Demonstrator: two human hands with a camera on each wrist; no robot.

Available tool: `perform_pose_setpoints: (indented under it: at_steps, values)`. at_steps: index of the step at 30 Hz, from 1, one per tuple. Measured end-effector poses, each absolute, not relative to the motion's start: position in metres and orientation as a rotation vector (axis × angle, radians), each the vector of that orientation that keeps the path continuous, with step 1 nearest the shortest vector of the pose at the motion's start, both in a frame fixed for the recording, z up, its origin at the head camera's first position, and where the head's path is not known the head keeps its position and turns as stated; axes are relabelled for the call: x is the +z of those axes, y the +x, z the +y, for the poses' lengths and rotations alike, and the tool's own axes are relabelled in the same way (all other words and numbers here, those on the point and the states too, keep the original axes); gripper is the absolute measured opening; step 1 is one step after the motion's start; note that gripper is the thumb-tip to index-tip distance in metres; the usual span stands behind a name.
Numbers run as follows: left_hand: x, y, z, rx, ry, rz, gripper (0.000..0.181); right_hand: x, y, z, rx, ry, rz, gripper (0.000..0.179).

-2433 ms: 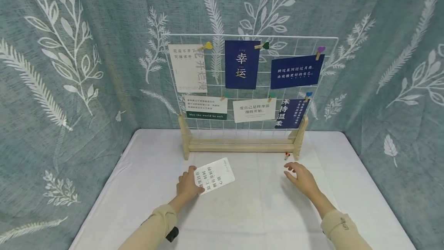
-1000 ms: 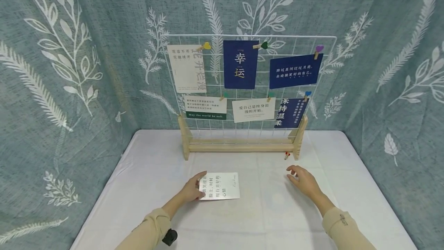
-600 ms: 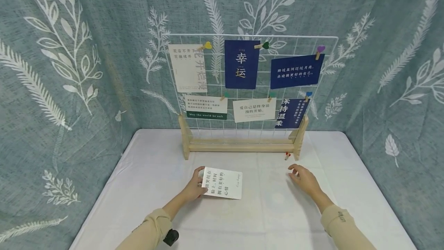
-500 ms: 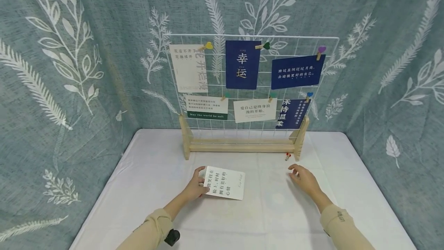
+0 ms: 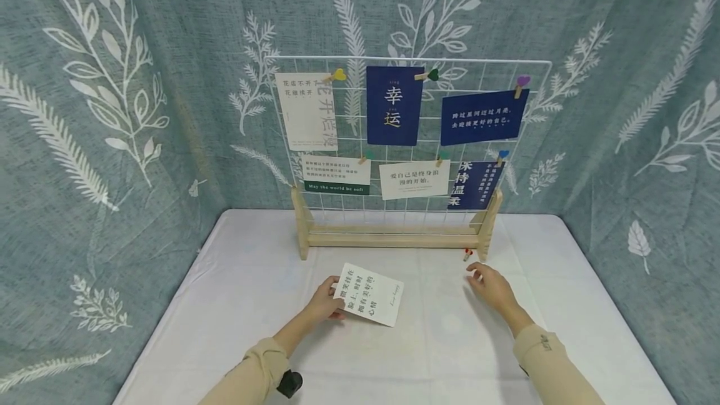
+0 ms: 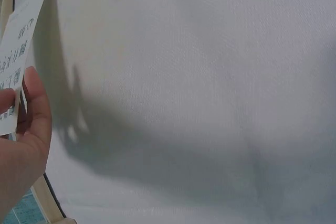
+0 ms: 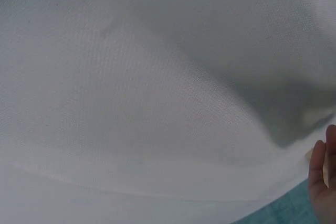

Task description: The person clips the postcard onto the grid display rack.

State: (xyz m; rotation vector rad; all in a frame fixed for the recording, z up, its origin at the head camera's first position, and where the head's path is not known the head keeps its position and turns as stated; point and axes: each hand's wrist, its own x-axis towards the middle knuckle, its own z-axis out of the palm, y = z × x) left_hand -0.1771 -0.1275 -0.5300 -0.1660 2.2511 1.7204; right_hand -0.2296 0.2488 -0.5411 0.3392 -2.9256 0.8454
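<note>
A white card (image 5: 372, 295) with dark Chinese lettering is pinched at its left edge by my left hand (image 5: 324, 302), thumb on the printed face and fingers behind. In the left wrist view the card (image 6: 21, 51) tilts up over the white cloth, its shadow beside it. My right hand (image 5: 492, 286) hovers over the right of the table, fingers loosely bent and holding nothing. Just beyond its fingertips lies a small wooden clothespin (image 5: 467, 254) with a red top. The right wrist view catches only some fingers (image 7: 317, 169) at its right edge.
Behind the hands stands a white wire grid (image 5: 410, 58) on a wooden base (image 5: 394, 240). Several cards, such as a dark blue one (image 5: 394, 105), hang from it by clips with coloured hearts. Patterned teal curtains (image 5: 185, 49) enclose the white-covered table (image 5: 236, 249).
My left hand has lifted the card off the table, turned it clockwise and carried it slightly right. The right hand has stayed nearly still near the clothespin.
</note>
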Motion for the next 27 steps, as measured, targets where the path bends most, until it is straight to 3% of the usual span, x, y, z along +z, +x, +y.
perform_pose_setpoints:
  at_steps: [9, 27]
  values:
    - [-0.531, -0.177, -0.123, 1.876, -0.222, 2.220, 0.042, -0.544, -0.240, 0.246, 0.859, 0.347, -2.893, 0.017]
    - [-0.528, -0.177, -0.115, 2.045, -0.292, 2.153, 0.035, -0.543, -0.261, 0.238, 0.827, 0.084, -2.894, 0.027]
